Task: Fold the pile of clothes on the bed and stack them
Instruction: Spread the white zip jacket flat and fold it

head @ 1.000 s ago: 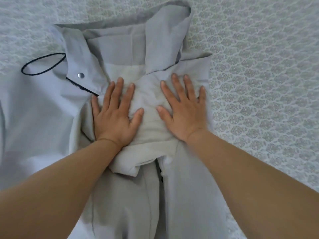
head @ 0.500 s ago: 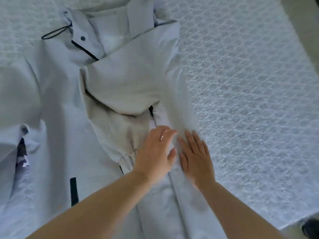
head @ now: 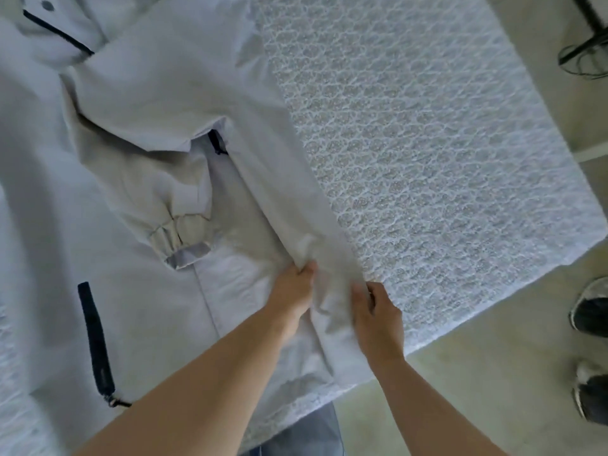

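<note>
Lacy white bedspread [head: 427, 143] bears smooth grey jacket [head: 148, 110], both hands [head: 292, 287] [head: 378, 314] pinching its edge.

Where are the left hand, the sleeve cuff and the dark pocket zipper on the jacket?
left hand [head: 291, 287], head view, back of the hand, fingers pinching jacket fabric.
sleeve cuff [head: 179, 240], head view, gathered end of the folded-in sleeve.
pocket zipper [head: 95, 337], head view, middle of the dark strip.
</note>
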